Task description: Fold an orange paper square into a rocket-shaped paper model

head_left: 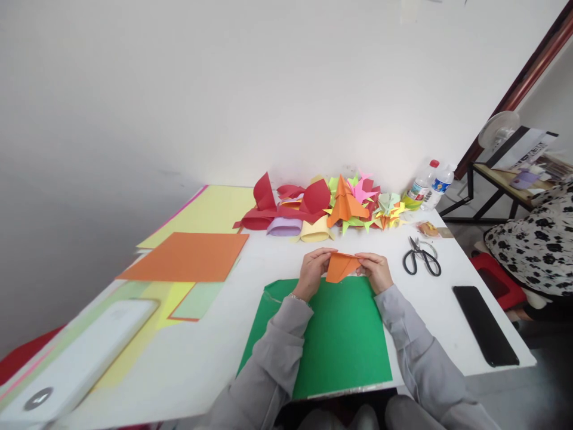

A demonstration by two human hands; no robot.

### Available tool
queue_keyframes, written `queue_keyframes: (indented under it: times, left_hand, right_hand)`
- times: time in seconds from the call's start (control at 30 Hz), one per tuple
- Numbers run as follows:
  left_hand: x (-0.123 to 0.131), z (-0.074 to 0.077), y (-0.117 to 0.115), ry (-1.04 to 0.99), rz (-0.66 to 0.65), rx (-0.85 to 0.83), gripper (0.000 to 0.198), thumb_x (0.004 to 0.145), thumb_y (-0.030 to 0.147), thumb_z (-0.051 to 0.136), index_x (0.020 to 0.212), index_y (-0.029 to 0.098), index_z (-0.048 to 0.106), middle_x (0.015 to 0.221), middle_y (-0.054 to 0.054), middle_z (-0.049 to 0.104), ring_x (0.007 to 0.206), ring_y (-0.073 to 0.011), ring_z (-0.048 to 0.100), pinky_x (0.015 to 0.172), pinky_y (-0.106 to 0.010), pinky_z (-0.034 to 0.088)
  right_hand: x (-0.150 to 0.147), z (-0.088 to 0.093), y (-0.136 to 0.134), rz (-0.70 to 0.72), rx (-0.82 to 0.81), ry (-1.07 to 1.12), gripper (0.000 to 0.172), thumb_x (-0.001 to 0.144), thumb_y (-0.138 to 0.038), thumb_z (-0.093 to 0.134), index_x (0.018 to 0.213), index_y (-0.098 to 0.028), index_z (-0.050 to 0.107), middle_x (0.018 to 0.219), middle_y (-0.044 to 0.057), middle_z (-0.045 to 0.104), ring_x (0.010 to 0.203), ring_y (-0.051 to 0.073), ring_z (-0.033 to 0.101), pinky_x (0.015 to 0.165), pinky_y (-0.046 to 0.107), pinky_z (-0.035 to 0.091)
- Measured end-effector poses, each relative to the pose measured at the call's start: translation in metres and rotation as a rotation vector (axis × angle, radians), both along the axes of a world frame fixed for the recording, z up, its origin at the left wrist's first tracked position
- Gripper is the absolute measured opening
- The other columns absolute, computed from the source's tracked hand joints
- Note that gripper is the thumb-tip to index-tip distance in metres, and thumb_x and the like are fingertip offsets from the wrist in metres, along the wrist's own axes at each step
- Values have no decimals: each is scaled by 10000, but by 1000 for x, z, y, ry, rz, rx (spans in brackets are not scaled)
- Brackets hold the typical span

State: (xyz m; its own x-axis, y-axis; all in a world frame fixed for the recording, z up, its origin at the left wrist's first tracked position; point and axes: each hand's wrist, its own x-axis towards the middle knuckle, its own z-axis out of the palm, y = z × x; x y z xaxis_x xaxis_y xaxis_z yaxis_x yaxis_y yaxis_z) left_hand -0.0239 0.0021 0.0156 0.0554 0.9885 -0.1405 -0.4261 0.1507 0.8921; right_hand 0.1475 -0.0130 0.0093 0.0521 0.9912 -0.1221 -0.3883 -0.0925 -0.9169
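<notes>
Left hand and right hand, each grip pinched closed, hold the folded orange paper above the green sheet lying at the near edge of the table

Held at either end by left hand and right hand, grip closed on both sides: folded orange paper, over far edge of green sheet. Laid on white table, to the left: orange sheet overlapping paler papers, plus white device (type cannot be told). To the right: black-handled scissors, then black phone near table edge. Grouped by wall: multicoloured folded paper pieces, with two bottles standing just beside. Noted beyond: person in patterned clothing.
</notes>
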Motion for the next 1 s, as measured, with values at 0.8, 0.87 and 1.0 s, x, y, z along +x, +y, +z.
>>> queue_keyframes:
  times: [0.8,0.87,1.0]
  left_hand:
    - [0,2,-7,10,-313,77,401,570,252,794,929,110,686,864,-91,724,802,-225,665,741,-324,491]
    - [0,-2,-5,18,-304,87,400,574,259,793,929,111,683,852,-91,724,791,-220,668,738,-322,491]
    - [0,-6,-3,31,-272,87,403,553,263,802,907,110,683,810,-85,724,744,-213,669,713,-315,491]
  right_hand:
    - [7,-7,2,-43,273,-372,232,688,-221,594,866,-206,741,525,-21,631,468,116,558,483,242,477]
    - [6,-7,2,-41,271,-362,227,686,-222,599,866,-201,736,519,-21,628,470,119,563,488,246,483]
    - [7,-5,1,-25,270,-339,186,685,-214,602,816,-194,732,530,-16,636,481,120,574,508,249,490]
